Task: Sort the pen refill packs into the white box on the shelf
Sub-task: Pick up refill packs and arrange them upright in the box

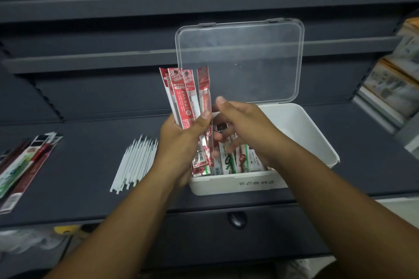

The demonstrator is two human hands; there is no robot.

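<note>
Packs, red, stand fanned above the box's left end, pinched by the left hand. Right hand, fingers loosely spread, reaches among packs already inside. Lowering them flat beside those seems best; the box's right half lies bare, lid upright behind.

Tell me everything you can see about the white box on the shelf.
The white box is a rectangular tub of opaque plastic with rounded corners, standing on the dark shelf. Its clear hinged lid stands open, upright at the back. Dark printed characters mark the front wall. Refill packs lie in its left part; the right part looks bare. The right hand reaches over it, and the left hand holds red packs at its left edge.
</note>
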